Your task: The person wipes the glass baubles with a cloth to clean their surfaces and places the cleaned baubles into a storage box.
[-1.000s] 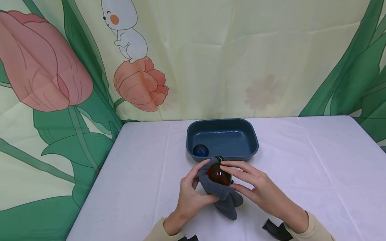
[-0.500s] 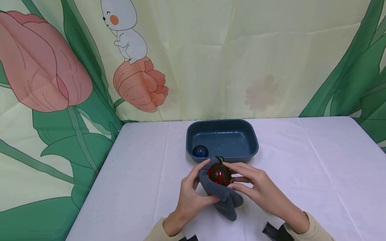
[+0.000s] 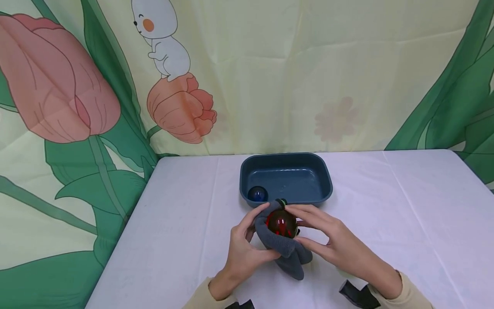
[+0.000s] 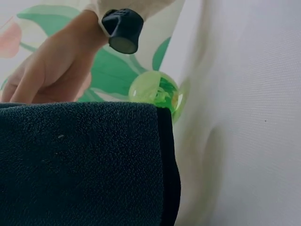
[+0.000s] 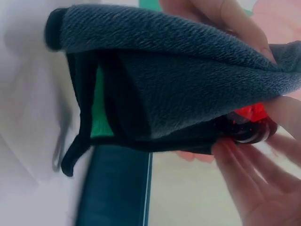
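A dark-grey cloth (image 3: 291,253) with black edging is folded round a dark red see-through ball (image 3: 281,223). My left hand (image 3: 247,251) grips the cloth from the left, index finger at its upper edge and thumb across its lower part. On the other side, my right hand (image 3: 328,234) holds the ball between fingertips and thumb. The right wrist view shows red parts of the ball (image 5: 251,113) at the cloth's opening, and a green patch within the folds. In the left wrist view, cloth (image 4: 80,160) covers the ball and part of the right hand (image 4: 56,66).
Just beyond the hands stands a dark-blue tub (image 3: 297,184), with a dark-blue ball (image 3: 257,194) in its left front corner. A yellow-green transparent ball (image 4: 155,92) shows past the cloth's edge in the left wrist view. White cloth (image 3: 185,206) covers the table; a patterned curtain (image 3: 262,86) hangs behind.
The fingers of my right hand have shifted on the ball, leaving more of its red front uncovered. My left hand and the cloth stay almost in place.
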`<state>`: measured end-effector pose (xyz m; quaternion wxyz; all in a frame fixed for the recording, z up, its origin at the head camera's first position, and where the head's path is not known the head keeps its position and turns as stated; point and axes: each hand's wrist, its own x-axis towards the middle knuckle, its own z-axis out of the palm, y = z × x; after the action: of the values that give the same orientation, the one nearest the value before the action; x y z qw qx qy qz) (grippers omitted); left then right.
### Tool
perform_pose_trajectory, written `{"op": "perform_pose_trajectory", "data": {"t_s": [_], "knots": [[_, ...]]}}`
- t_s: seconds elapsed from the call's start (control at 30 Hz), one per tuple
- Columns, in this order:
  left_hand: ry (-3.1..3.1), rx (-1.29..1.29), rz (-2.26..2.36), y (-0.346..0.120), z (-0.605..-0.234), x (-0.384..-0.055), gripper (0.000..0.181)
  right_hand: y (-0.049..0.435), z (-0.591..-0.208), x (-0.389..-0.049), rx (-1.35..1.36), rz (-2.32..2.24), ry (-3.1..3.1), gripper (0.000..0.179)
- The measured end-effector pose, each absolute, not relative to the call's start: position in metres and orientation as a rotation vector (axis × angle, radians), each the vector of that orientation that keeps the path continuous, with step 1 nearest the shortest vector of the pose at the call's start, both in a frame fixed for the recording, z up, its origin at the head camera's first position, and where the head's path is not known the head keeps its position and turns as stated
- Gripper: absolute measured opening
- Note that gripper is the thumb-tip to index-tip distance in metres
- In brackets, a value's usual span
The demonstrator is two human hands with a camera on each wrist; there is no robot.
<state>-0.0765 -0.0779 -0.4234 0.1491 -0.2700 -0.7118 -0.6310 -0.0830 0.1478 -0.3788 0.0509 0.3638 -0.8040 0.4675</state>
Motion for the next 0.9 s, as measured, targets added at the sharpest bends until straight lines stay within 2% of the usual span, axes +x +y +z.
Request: {"op": "perform_pose_trajectory", "data": {"t_s": [0.07, 0.23, 0.5, 0.7, 0.9], "knots": [[-2.042, -0.78, -1.817, -0.0781, -0.4237, -0.0771, 0.08, 0.149, -0.3798, -0.0838, 1.138, 1.358, -2.409, 0.067], [-2.04, -0.774, -1.84, -0.0776, -0.424, -0.0773, 0.079, 0.1509, -0.3835, -0.0849, 1.147, 1.233, -2.412, 0.051], [-2.057, -0.751, -1.86, -0.0752, -0.4247, -0.0773, 0.077, 0.1498, -0.3873, -0.0843, 1.098, 1.211, -2.422, 0.051], [-2.086, -0.723, -1.868, -0.0738, -0.4239, -0.0765, 0.078, 0.1468, -0.3862, -0.083, 1.033, 1.411, -2.435, 0.066], [-2.088, -0.73, -1.864, -0.0734, -0.4236, -0.0777, 0.079, 0.1458, -0.385, -0.0836, 0.908, 1.698, -2.475, 0.053]]}}
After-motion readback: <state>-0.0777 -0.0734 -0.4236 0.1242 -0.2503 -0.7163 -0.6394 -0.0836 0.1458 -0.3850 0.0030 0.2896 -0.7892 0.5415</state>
